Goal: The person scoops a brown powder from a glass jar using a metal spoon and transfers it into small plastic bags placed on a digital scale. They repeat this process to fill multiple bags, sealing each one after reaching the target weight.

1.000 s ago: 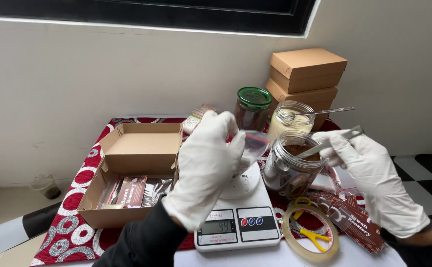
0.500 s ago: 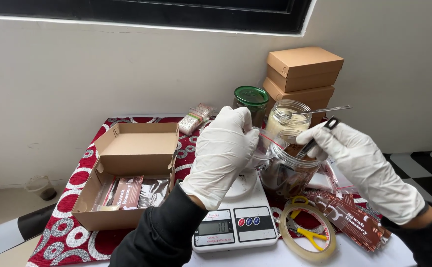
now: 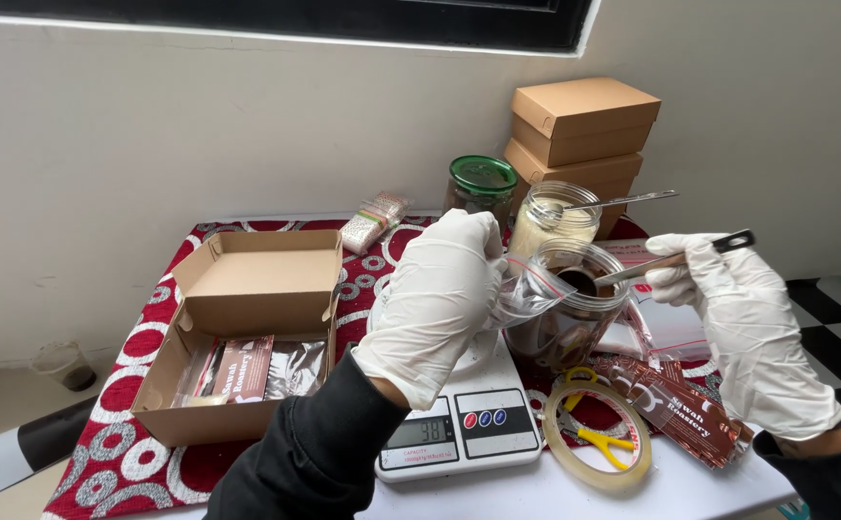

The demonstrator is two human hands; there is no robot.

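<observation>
Gloved, my left hand (image 3: 437, 299) pinches a small clear bag (image 3: 526, 289) above the scale (image 3: 459, 424), now lower and nearer the brown-powder jar (image 3: 567, 313) than a second ago. My right hand (image 3: 738, 323) grips a metal spoon (image 3: 671, 258), its bowl now inside that jar. Left sits an open cardboard box (image 3: 247, 327); a tape roll (image 3: 595, 445) lies near right.

White disposable gloves (thin, slightly wrinkled) cover each hand (image 3: 439, 303); both sleeves are black.
</observation>
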